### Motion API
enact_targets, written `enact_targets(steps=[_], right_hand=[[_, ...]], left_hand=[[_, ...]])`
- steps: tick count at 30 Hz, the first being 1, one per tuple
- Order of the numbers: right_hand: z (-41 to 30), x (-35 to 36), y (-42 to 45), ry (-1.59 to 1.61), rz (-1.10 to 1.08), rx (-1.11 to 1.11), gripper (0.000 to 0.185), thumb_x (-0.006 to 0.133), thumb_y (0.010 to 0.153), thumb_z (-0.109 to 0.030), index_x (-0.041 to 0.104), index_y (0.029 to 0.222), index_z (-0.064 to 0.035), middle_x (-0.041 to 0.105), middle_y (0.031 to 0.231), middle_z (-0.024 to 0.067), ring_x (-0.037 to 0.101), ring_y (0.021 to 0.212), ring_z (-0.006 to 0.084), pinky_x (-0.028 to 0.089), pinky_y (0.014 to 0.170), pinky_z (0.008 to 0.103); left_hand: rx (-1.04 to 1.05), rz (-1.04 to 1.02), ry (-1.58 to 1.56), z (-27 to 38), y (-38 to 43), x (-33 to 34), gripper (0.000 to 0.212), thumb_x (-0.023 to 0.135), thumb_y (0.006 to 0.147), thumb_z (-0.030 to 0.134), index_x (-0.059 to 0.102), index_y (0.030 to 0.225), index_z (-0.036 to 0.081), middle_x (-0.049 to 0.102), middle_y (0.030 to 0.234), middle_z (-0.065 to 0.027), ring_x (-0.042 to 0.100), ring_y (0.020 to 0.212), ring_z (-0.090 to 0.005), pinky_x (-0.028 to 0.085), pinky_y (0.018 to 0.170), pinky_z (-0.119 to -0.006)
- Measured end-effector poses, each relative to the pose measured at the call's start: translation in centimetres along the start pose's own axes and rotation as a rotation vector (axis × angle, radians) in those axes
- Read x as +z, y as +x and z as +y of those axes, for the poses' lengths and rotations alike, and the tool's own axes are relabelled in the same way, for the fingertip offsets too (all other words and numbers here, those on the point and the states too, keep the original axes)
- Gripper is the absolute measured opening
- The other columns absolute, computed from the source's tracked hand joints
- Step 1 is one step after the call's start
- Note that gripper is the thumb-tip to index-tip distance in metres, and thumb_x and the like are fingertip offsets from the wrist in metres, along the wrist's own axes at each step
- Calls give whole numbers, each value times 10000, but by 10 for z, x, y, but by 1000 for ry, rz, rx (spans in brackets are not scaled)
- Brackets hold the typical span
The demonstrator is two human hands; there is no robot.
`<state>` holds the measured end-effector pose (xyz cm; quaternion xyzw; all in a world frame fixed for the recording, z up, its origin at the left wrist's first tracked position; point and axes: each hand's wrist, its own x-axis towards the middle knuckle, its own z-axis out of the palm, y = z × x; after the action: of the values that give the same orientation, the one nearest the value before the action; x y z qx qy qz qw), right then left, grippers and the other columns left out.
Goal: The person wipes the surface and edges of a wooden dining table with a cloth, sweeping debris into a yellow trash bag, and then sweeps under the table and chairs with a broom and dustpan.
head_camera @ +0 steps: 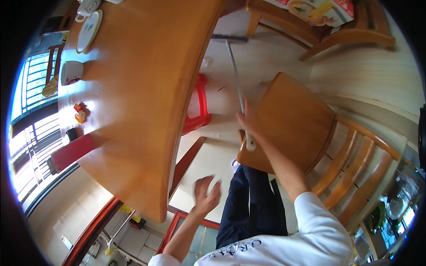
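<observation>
My right hand [249,121] grips the pale handle of a long broom [235,71] near its upper end. The broom's dark bristle head [229,38] rests on the light tiled floor [226,83] between the wooden table and the chairs. My left hand [207,196] is raised off the table's near corner, empty, with thumb and fingers apart. Just right of the broom handle stands a wooden chair, its seat [293,116] below my right forearm. A thin dark scrap [222,88] lies on the floor left of the handle.
A wooden table [143,99] fills the left side, bearing a white cup [72,72], an oval plate [89,31] and a red box-like item [71,153]. A red plastic stool [202,99] sits partly under it. Another wooden chair [359,35] holds a printed carton [327,11].
</observation>
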<state>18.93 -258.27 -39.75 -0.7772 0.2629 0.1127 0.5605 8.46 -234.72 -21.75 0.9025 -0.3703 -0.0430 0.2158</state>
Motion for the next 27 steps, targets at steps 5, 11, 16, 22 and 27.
enact_targets(steps=[5, 11, 16, 22, 27], right_hand=[[-20, -11, 93, -171, -71, -133, 480, 569, 744, -159, 387, 1141, 40, 590, 898, 301, 572, 835, 472, 483, 705, 484], [-19, -23, 127, 36, -184, -85, 337, 551, 712, -73, 496, 1014, 66, 597, 654, 192, 608, 528, 279, 486, 487, 360], [-1, -36, 137, 70, -201, -50, 334, 558, 705, -77, 535, 997, 83, 580, 618, 148, 566, 473, 209, 460, 451, 337], [-5, -13, 160, -122, -256, -257, 335, 574, 716, -101, 548, 998, 79, 591, 683, 167, 581, 497, 221, 461, 450, 349], [-54, 109, 199, -87, -450, -152, 297, 493, 810, -75, 553, 1087, 13, 592, 693, 125, 611, 577, 209, 505, 501, 337]], left_hand=[[-1447, 628, -858, -160, 11, 201, 556, 668, 803, 235, 359, 1208, 13, 577, 895, -98, 571, 749, -147, 473, 604, -225], [-1731, 924, -1276, -305, 46, 244, 688, 690, 747, 531, 423, 1243, 135, 563, 1044, -51, 552, 842, -213, 504, 556, -306], [-1564, 1230, -176, -358, 38, 227, 653, 658, 811, 321, 359, 1267, -38, 578, 1061, -184, 600, 895, -266, 557, 716, -404], [-1728, 1368, 73, -420, -16, 147, 503, 394, 891, 277, 330, 1284, -30, 535, 1148, -258, 576, 1003, -394, 536, 800, -466], [-1149, 869, -738, -339, -32, 192, 472, 580, 887, 283, 364, 1249, 73, 529, 1027, -88, 592, 896, -217, 503, 712, -358]])
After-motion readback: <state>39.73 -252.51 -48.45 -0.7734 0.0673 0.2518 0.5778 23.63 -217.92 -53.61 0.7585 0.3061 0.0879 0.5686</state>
